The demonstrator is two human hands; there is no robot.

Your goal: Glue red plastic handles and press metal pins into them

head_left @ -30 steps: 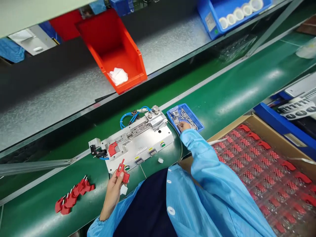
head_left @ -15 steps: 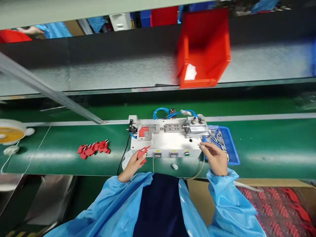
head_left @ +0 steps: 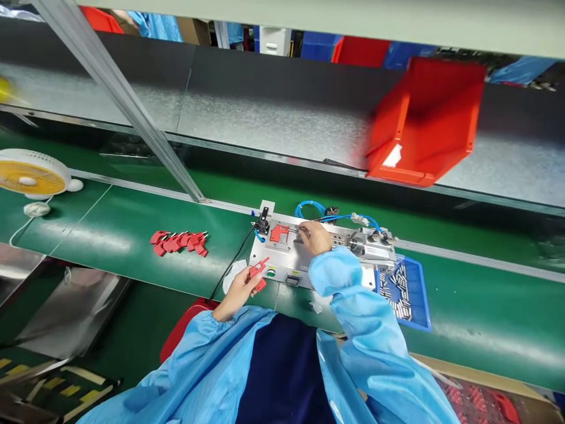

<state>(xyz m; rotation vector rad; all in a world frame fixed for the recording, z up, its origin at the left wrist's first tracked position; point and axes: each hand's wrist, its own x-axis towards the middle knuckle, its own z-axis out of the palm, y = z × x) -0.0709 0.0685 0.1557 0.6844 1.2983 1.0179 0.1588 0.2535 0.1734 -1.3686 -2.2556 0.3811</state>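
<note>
My left hand [head_left: 241, 287] is closed on a red plastic part [head_left: 258, 274] with a thin prong, held just in front of the metal fixture [head_left: 282, 259]. A similar red part [head_left: 279, 233] sits in the fixture's nest at its left end. Over the fixture, right of that nest, is my right hand [head_left: 316, 238], its fingers pinched on a small metal pin [head_left: 302, 230] that they mostly hide. The forearm covers part of the fixture's front. At its right end is a metal cylinder [head_left: 375, 244].
Several red parts with metal pins [head_left: 180, 242] lie in a group at the left. A blue tray [head_left: 421, 294] of metal pins stands at the right. A fan [head_left: 33, 174] is at far left, a red bin [head_left: 424, 129] on the shelf above, and a slanted metal post [head_left: 128, 106] at left.
My right hand has moved left from beside the blue tray to the fixture, next to the red part in the nest. My left hand still holds its red part. The view has turned and tilted.
</note>
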